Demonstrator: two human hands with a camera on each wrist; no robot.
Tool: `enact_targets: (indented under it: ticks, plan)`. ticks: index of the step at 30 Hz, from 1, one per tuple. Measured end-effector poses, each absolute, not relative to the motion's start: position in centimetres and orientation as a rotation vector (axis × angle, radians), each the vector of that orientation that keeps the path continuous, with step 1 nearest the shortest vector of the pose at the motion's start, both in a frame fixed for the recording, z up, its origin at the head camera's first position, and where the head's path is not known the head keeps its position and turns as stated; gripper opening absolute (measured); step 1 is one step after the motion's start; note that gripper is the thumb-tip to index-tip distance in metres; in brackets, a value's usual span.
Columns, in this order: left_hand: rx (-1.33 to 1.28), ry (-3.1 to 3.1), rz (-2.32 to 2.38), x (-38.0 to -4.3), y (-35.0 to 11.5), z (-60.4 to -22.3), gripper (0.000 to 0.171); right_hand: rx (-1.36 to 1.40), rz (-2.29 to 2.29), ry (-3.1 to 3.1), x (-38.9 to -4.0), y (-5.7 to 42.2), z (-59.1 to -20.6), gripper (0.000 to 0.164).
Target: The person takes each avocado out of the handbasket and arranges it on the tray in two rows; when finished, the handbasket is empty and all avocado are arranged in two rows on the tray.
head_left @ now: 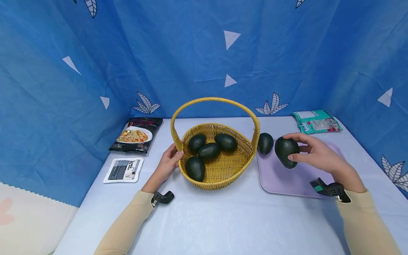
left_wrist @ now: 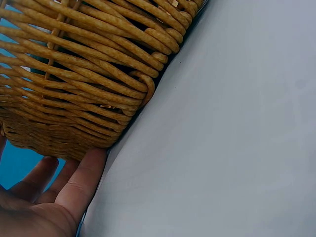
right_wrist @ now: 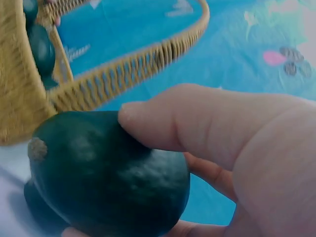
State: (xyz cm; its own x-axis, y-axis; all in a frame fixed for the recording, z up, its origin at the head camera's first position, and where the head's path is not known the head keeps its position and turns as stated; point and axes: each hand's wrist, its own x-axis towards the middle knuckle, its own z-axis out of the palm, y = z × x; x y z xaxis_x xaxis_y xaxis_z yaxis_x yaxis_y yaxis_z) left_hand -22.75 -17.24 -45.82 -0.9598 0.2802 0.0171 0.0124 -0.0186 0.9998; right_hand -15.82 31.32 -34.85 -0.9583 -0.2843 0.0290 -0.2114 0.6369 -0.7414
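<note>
My right hand (head_left: 313, 150) holds a dark green avocado (head_left: 285, 151) above the lilac tray (head_left: 277, 180), the thumb on its near side. The right wrist view shows the stem end of this avocado (right_wrist: 108, 173) pointing left, towards the basket. A second avocado (head_left: 265, 143) lies at the tray's left edge, beside the basket. My left hand (head_left: 169, 161) grips the left side of the yellow woven basket (head_left: 227, 173) at the foot of its tall handle (head_left: 215, 99). In the left wrist view, fingers (left_wrist: 81, 182) lie against the outer wicker wall. Several avocados (head_left: 208, 151) sit in the basket.
On the left lie a black noodle packet (head_left: 137, 136) and a white sealed pack (head_left: 123, 170). A green packet (head_left: 317, 121) rests at the back right, behind the tray. Blue patterned cloth (head_left: 191, 63) hangs behind the white table (head_left: 216, 223) and along its sides.
</note>
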Motion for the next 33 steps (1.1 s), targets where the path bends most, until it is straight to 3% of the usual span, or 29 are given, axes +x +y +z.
enact_targets:
  ticks: [18,33]
  plan:
    - [0.313,2.074,2.080,-22.8,-17.2,-45.8,0.054,-0.001,-1.298,2.718,-19.7,36.0,-39.5,0.073]
    - [0.326,2.066,2.089,-22.7,-17.2,-45.9,0.055,0.119,-1.318,2.832,-20.5,36.3,-41.8,0.075]
